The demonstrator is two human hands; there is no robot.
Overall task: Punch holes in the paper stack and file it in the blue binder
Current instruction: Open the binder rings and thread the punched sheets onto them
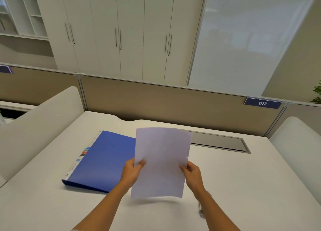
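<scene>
I hold a white paper stack (160, 163) upright above the white desk, its lower edge just off the surface. My left hand (132, 171) grips its left edge and my right hand (192, 173) grips its right edge. A small punched hole shows near the right edge, just above my right fingers. The closed blue binder (102, 161) lies flat on the desk to the left, partly behind the paper and my left hand, its labelled spine facing left. A metal object (201, 211), mostly hidden under my right forearm, lies on the desk; I cannot tell what it is.
The white desk (251, 187) is bounded by a beige partition (173, 104) at the back and white curved side panels left (40, 125) and right (298, 144). A grey cable flap (218, 141) sits in the desk behind the paper. A "017" tag (262, 103) hangs on the partition.
</scene>
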